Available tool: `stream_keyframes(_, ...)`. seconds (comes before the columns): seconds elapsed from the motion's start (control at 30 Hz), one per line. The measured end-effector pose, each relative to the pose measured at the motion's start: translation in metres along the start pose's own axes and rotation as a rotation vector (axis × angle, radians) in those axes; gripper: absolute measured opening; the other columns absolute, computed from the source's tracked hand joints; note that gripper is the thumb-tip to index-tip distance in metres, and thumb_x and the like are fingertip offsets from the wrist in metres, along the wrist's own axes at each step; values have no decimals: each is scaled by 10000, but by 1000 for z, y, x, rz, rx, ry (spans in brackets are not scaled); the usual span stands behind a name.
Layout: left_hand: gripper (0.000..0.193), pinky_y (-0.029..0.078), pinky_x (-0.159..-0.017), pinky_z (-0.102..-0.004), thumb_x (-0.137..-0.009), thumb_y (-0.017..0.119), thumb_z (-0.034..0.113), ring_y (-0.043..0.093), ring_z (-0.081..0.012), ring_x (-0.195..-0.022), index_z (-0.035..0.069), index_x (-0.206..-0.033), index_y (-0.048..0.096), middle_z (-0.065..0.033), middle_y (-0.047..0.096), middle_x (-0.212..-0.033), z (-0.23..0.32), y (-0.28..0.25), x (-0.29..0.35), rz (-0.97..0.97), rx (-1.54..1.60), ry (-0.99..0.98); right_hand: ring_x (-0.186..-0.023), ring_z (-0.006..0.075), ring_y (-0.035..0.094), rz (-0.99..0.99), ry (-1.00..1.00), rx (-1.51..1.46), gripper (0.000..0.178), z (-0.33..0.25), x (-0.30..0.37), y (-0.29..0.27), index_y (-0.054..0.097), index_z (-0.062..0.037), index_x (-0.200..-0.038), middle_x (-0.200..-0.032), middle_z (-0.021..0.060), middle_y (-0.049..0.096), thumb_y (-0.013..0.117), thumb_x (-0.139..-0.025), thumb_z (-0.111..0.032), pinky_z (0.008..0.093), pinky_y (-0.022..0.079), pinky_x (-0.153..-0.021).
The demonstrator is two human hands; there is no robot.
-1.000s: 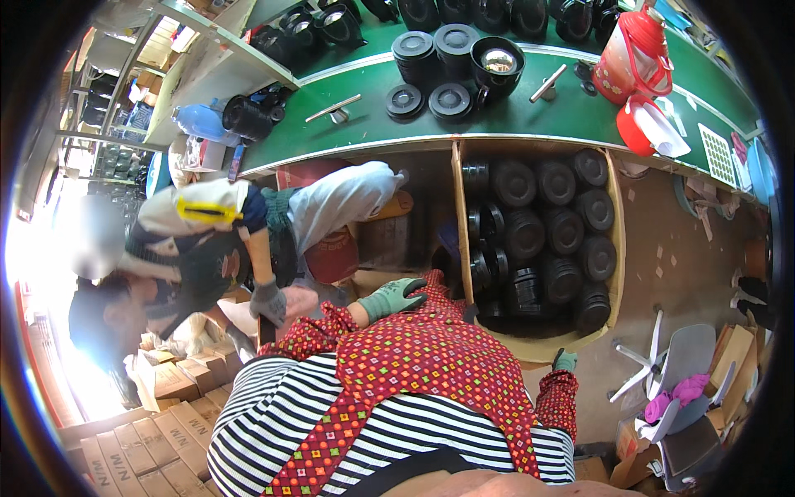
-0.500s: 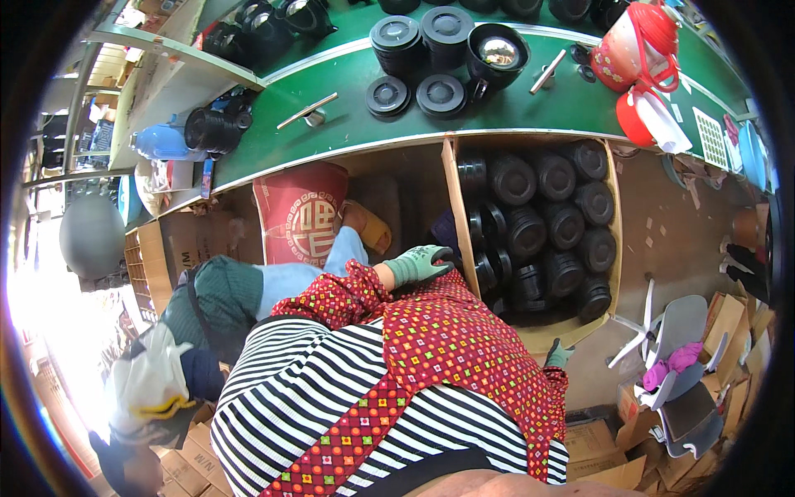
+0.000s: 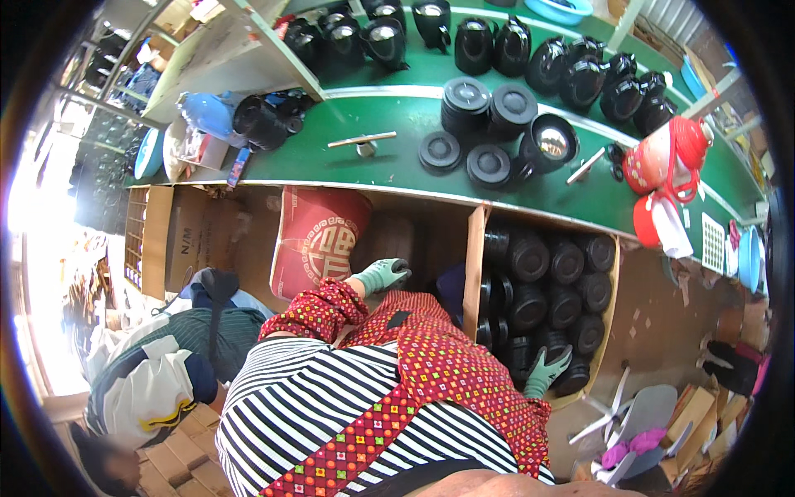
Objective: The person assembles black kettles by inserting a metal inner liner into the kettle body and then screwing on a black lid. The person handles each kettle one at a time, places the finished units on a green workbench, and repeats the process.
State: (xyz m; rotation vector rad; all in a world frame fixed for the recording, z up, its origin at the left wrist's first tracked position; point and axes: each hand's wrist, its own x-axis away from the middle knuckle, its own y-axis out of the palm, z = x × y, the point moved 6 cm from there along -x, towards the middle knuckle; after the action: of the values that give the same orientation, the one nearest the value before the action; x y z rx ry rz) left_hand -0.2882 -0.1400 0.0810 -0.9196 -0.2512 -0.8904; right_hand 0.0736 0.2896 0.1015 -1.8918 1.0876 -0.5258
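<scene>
The right hand (image 3: pixel 546 371), in a pale green glove, reaches over the near part of a cardboard box (image 3: pixel 475 273). Its thumb and fingers stand well apart over the black lids (image 3: pixel 527 308); whether it has hold of one cannot be told. These lids lie packed in the box, under this hand, beyond it and to its left. The left hand (image 3: pixel 384 275), gloved alike, is half-open above the patterned red apron (image 3: pixel 439 348), fingers loosely bent, nothing visible in it. Just left of it stands a red bag (image 3: pixel 321 240); farther left and nearer, a co-worker (image 3: pixel 190 348) bends down. Beyond both hands, the green desk (image 3: pixel 389 176) carries a black jug (image 3: pixel 550 141) with its mouth up.
</scene>
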Motion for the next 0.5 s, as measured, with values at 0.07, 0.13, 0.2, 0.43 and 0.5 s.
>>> stream_keyframes(0.07, 467, 516, -980, -454, -1003, 616, 454, 656, -394, -1167, 57, -1241, 680, -184, 717, -1221, -2, -31, -1, 117, 64, 46, -1465, 420, 386, -20, -127, -146, 763, -37, -28, -5, 382, -15, -1582, -1590, 259, 386, 737, -946, -243, 498, 318, -1233)
stream_keyframes(0.13, 460, 519, -1011, -384, -1000, 697, 357, 693, -279, -1161, 66, -1354, 657, -127, 729, -1272, 2, -76, 2, 289, 163, 47, -1444, 382, 426, -73, -141, -258, 675, -71, -56, -13, 437, 17, -1539, -1551, 235, 456, 716, -967, -206, 467, 336, -1222)
stream_keyframes(0.2, 483, 516, -1030, -382, -987, 719, 336, 686, -265, -1190, 58, -1375, 647, -141, 717, -1307, 2, -124, -4, 424, 219, 113, -1416, 371, 471, -117, -193, -305, 614, -114, -88, -27, 473, 36, -1508, -1508, 220, 520, 701, -975, -166, 454, 345, -1213)
stream_keyframes(0.43, 733, 456, -1131, -425, -935, 750, 328, 574, -367, -1349, -13, -1517, 463, -245, 563, -1482, 34, -348, -89, 857, -58, 289, -1327, 305, 584, -233, -451, -498, 471, -313, -214, -32, 566, 49, -1423, -1424, 185, 610, 686, -982, -64, 408, 458, -1121)
stream_keyframes(0.5, 899, 364, -1204, -465, -910, 767, 368, 458, -426, -1437, 3, -1603, 324, -273, 476, -1551, 32, -411, -139, 956, -200, 330, -1311, 328, 591, -253, -682, -351, 495, -409, -237, -34, 579, 23, -1422, -1410, 194, 614, 704, -950, -54, 414, 470, -1091)
